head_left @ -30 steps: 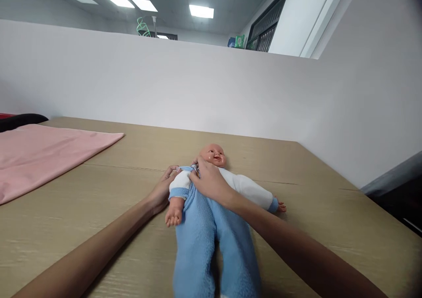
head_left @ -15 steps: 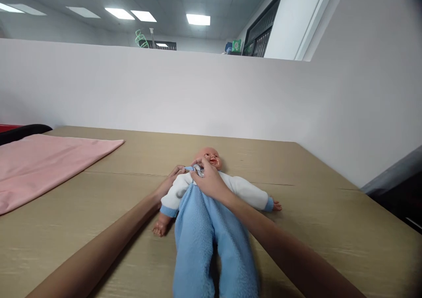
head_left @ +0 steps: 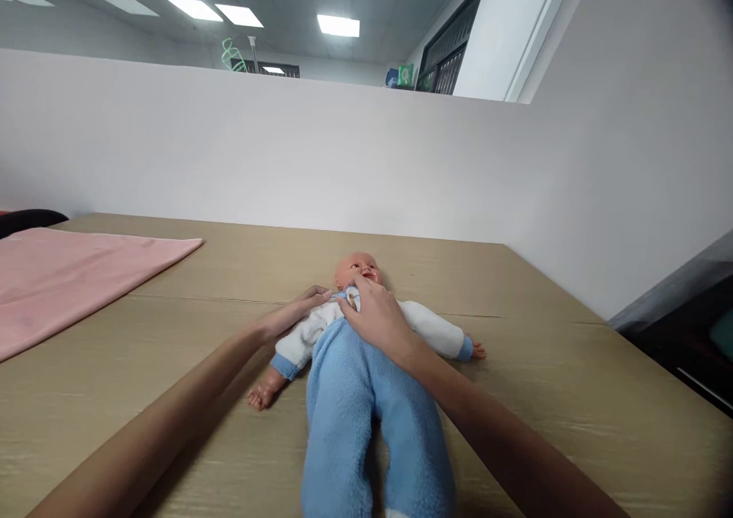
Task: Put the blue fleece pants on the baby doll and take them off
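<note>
A baby doll lies on its back on the table, head away from me and arms spread. It wears a fleece outfit with blue legs, white sleeves and blue cuffs. My left hand is at the doll's shoulder, its fingertips closed on the blue edge of the outfit by the neck. Across the doll's chest, my right hand has its thumb and fingers on the collar just below the chin. The fingers partly hide the neck opening.
A pink cloth lies flat on the table at the left, near a dark curved object. A low white wall runs along the table's far edge. Something dark stands beyond the right edge.
Both hands remain at the doll's neck, with the right fingers shifted slightly over the collar. The doll's arm on the left now lies a little farther out. The camera view has shifted slightly.
</note>
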Demonstrator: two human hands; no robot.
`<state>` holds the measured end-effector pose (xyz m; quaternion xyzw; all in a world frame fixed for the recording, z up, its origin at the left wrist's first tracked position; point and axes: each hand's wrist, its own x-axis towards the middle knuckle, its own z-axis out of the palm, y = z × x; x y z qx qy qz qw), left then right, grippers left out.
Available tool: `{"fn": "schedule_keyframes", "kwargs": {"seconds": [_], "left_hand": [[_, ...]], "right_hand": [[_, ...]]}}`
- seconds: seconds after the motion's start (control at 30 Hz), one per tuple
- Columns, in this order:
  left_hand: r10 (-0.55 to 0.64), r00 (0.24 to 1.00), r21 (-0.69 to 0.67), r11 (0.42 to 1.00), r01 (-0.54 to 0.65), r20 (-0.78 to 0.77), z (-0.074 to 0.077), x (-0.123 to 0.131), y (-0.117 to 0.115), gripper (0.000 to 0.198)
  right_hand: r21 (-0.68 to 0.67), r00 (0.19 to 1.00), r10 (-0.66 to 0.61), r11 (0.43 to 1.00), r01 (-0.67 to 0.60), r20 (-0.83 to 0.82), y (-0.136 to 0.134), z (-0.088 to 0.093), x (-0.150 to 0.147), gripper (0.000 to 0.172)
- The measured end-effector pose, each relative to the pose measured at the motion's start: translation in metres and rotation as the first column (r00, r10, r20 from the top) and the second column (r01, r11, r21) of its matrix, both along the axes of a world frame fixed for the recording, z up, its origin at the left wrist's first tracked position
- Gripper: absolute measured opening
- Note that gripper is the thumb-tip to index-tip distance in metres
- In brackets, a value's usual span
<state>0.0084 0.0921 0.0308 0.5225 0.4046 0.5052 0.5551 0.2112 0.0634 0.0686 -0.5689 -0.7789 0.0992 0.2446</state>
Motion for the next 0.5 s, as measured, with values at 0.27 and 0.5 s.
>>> {"fn": "schedule_keyframes", "kwargs": {"seconds": [0.27, 0.5], "left_hand": [[-0.271, 0.77, -0.083, 0.958, 0.275, -0.577, 0.017, -0.045, 0.001, 0.051], [-0.258, 0.727, -0.072, 0.958, 0.277, -0.636, 0.012, -0.046, 0.004, 0.051]], "right_hand": [[-0.146, 0.998, -0.031, 0.988, 0.039, 0.06, -0.001, 0.01, 0.021, 0.041], [-0.409, 0.97, 0.088, 0.895, -0.178, -0.228, -0.008, 0.011, 0.092, 0.05]]}}
